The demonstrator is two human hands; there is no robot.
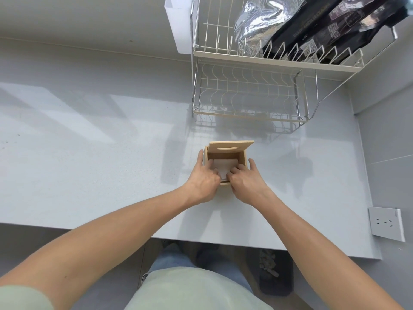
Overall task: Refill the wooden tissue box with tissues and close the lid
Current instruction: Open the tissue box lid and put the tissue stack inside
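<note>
A small wooden tissue box (pixel 244 158) stands on the grey counter, just right of centre. Its lid (pixel 231 148), with an oval slot, is tipped up at the far side, leaving the top uncovered. A white stack of tissues (pixel 224 167) lies inside the box. My left hand (pixel 204 177) wraps the box's left side, thumb outside, fingers reaching in onto the tissues. My right hand (pixel 247 181) mirrors it on the right, fingers curled down on the tissues, thumb against the outer wall. The near wall of the box is mostly hidden by both hands.
A two-tier cream wire dish rack (pixel 248 95) stands behind the box, with a foil bag (pixel 257 21) and dark bags (pixel 330 30) on its top shelf. A wall socket (pixel 385 222) sits at the right. The counter's front edge (pixel 111 229) runs close to my body.
</note>
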